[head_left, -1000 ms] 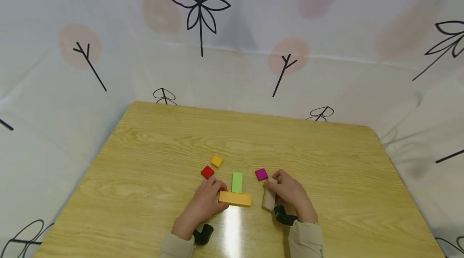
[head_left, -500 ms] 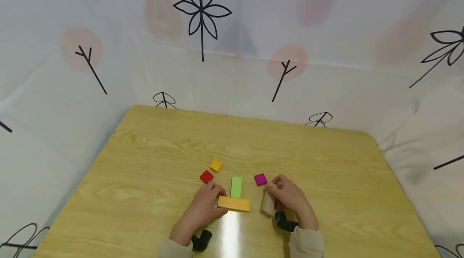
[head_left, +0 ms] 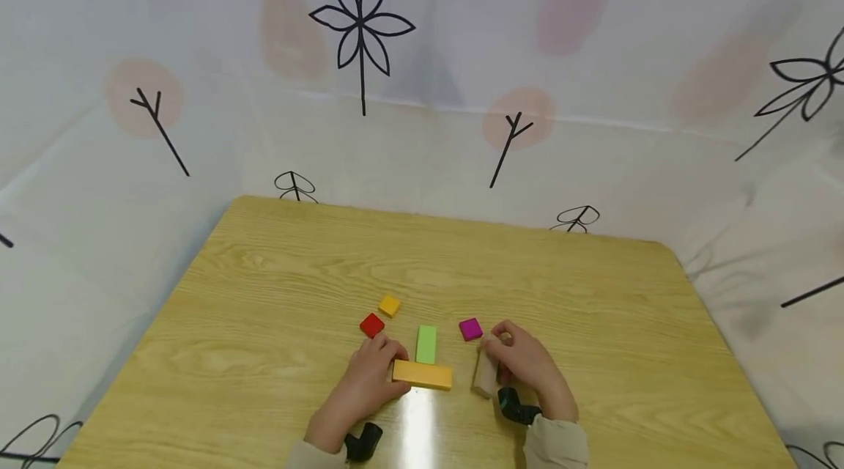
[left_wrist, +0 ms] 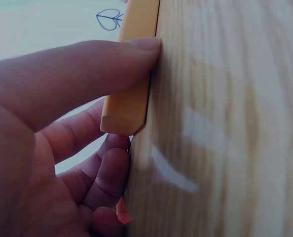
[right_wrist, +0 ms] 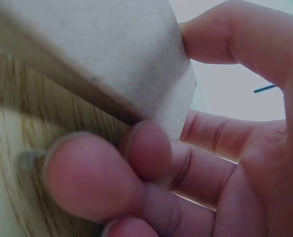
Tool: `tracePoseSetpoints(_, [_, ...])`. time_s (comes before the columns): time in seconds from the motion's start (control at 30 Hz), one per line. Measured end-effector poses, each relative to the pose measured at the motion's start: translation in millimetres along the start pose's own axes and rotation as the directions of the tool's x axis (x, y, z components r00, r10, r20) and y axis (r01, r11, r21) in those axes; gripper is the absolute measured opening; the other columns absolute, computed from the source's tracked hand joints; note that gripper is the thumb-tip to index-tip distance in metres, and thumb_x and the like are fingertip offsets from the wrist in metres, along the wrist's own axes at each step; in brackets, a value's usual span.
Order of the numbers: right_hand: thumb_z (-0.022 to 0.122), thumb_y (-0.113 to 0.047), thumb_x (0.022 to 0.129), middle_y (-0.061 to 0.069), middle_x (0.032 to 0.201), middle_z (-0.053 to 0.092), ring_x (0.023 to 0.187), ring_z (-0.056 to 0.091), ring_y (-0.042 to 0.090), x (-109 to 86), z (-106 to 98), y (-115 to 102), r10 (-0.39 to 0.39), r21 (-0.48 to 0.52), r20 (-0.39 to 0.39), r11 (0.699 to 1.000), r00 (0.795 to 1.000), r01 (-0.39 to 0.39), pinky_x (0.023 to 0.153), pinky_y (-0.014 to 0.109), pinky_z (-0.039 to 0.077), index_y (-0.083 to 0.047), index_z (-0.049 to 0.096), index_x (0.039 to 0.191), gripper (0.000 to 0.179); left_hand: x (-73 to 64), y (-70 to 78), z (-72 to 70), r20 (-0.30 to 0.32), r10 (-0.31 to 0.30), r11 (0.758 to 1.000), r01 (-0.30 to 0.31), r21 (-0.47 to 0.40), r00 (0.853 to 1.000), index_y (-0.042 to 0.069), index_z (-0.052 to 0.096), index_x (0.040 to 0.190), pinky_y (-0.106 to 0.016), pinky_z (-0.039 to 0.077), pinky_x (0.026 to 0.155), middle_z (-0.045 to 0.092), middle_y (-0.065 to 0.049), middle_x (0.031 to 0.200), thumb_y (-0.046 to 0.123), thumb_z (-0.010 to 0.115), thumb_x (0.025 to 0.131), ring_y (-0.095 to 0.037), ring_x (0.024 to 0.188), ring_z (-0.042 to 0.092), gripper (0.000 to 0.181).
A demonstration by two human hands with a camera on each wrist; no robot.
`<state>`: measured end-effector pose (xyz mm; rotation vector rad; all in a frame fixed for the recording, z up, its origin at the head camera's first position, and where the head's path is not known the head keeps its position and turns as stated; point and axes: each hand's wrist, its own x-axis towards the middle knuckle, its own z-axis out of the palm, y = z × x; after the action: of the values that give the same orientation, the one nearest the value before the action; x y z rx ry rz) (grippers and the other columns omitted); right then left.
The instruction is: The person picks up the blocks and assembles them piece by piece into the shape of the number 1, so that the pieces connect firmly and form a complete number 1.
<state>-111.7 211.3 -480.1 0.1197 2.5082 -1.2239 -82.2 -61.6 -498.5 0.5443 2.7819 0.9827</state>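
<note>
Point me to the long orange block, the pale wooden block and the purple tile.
Long orange block (head_left: 424,374): head view, middle of its upper face.
Pale wooden block (right_wrist: 109,54): right wrist view, on its broad face.
Purple tile (head_left: 471,329): head view, middle of its top.

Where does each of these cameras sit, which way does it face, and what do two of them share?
Head: on the person's head, facing forward and down at the table; left hand, right hand and both sleeves show.
Left wrist: on that wrist, facing the near end of the long orange block; that hand's thumb and fingers show.
Right wrist: on that wrist, facing the pale block close up; part of that hand shows.
Shared: head and left wrist both show the long orange block.
</note>
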Motion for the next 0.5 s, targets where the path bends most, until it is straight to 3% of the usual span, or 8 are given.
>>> tracePoseSetpoints(0.2, [0.057, -0.037, 0.085, 0.009, 0.058, 0.055, 0.049, 0.055, 0.022, 1.5, -0.1, 5.0, 0.013, 0.104, 0.035, 0.994, 0.999, -0.017, 0.049, 0.034, 0.045, -0.004, 0.053, 0.106, 0.04, -1.4, -0.7, -0.2, 0.01, -0.002, 1.0, 0.002, 0.001, 1.0, 0.021, 0.055, 0.095, -0.038, 0.032, 0.074, 0.041, 0.007, 0.094, 0.03, 0.073, 0.071, -0.019, 0.091, 0.04, 0.031])
tracePoseSetpoints(0.3, [0.057, -0.038, 0.084, 0.009, 0.062, 0.057, 0.051, 0.055, 0.022, 1.1, -1.1, 6.0, 0.041, 0.14, 0.025, 0.989, 0.999, -0.044, 0.05, 0.034, 0.045, -0.003, 0.053, 0.111, 0.044, -1.5, -0.5, 0.0, 0.009, 0.004, 1.0, -0.004, -0.003, 1.0, 0.021, 0.055, 0.095, -0.038, 0.032, 0.073, 0.041, 0.006, 0.094, 0.029, 0.073, 0.071, -0.019, 0.09, 0.039, 0.031])
tracePoseSetpoints(0.5, [0.057, -0.037, 0.085, 0.009, 0.067, 0.059, 0.054, 0.056, 0.023, 0.9, -5.4, 8.2, 0.029, 0.17, -0.013, 0.985, 0.999, -0.026, 0.051, 0.035, 0.046, -0.003, 0.056, 0.112, 0.044, 1.1, -0.2, 1.8, 0.002, 0.008, 1.0, -0.008, 0.011, 1.0, 0.02, 0.056, 0.095, -0.036, 0.031, 0.071, 0.041, 0.007, 0.093, 0.03, 0.073, 0.071, -0.018, 0.088, 0.039, 0.031])
